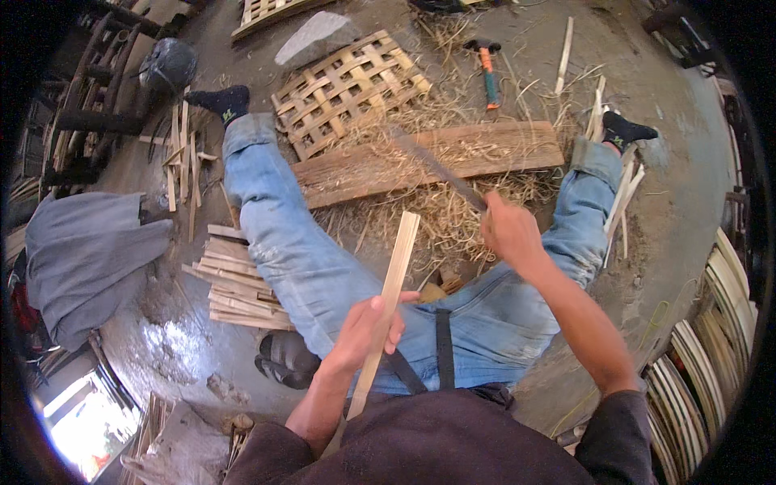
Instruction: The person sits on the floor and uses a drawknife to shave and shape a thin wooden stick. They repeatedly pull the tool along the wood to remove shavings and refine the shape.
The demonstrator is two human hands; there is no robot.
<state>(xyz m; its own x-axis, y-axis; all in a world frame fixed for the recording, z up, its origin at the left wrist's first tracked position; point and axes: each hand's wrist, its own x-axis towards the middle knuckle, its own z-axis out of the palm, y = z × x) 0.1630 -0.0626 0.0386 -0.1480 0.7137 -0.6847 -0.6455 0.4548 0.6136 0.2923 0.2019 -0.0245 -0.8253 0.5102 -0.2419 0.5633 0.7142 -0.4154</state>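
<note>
Fingers of your L hand (356, 333) grasp a wood strip (396, 271), aslant over your jeans (505, 331); fingers of your R hand (511, 232) clench a knife (449, 175), blade fwd over a plank (521, 145).

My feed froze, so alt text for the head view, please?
A seated person holds a pale wood strip in the left grip and a long blade in the right grip, pointing across a plank amid shavings. Beyond the plank lie a woven panel and a hammer; strips are piled beside the left leg.
</note>
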